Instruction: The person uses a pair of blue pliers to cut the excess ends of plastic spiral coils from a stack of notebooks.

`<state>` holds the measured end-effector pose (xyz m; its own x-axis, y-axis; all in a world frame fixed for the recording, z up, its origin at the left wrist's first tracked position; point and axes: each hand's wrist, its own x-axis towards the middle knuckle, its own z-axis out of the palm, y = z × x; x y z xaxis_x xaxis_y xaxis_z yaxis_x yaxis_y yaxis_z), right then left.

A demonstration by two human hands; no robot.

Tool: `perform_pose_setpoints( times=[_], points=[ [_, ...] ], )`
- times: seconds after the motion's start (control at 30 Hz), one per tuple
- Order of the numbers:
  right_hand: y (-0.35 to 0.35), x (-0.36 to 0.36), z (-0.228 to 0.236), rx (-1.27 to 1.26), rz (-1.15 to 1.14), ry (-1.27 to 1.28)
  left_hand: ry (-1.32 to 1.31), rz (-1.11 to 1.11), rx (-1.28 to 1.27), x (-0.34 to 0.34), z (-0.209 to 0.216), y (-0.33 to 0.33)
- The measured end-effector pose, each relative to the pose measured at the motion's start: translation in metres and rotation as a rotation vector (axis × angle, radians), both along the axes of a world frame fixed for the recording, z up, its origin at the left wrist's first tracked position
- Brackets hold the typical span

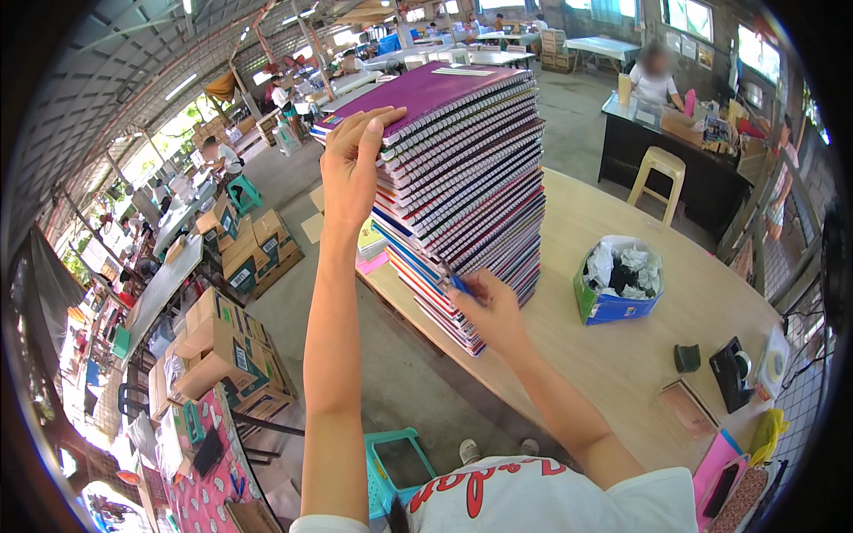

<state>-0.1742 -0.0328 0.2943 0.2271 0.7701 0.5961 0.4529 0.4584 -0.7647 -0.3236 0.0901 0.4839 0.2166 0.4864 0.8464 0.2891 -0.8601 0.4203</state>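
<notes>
A tall stack of spiral notebooks [462, 178] stands on the wooden table, its coil bindings facing me. A purple-covered notebook [426, 93] lies on top. At its near left corner my left hand [351, 169] curls over the cover, the thumb against the bound edge. Lower down, my right hand [491, 311] is closed around a small blue-handled tool [458, 283]. The tool's metal tip touches or nearly touches the coils on the stack's near side; its exact kind is too small to tell.
On the table [577, 373] are a box of crumpled plastic [619, 282], a black tape dispenser [731, 373] and a clear box [686, 409]. A teal stool [395, 466] stands below. Cardboard boxes [227, 346] are piled left. A person [656, 84] sits at a desk, back right.
</notes>
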Motion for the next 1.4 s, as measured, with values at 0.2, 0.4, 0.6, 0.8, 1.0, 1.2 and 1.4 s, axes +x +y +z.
perform_pose_setpoints(
  times=[0.2,0.4,0.6,0.8,1.0,1.2,1.4],
  points=[
    [-0.001,0.005,-0.003,-0.196,0.256,0.328,-0.003,-0.005,-0.008,-0.001,-0.001,0.0],
    [-0.008,0.0,-0.013,0.048,-0.124,-0.054,-0.017,-0.002,-0.002,0.0,-0.001,0.0],
    [0.01,0.022,-0.014,-0.622,0.847,0.998,-0.024,-0.022,-0.006,0.0,-0.002,0.003],
    [-0.017,0.001,-0.017,0.032,-0.018,0.052,-0.026,-0.017,-0.007,0.0,-0.002,0.001],
    [-0.005,0.003,-0.022,0.021,-0.113,-0.15,-0.032,-0.035,-0.01,0.001,-0.002,0.002],
    [0.0,0.009,-0.029,-0.394,0.592,0.683,-0.049,-0.072,-0.052,-0.001,-0.002,0.005],
    [-0.012,-0.008,-0.029,-0.02,-0.146,-0.095,-0.069,-0.125,-0.068,0.002,-0.001,0.0]
  ],
)
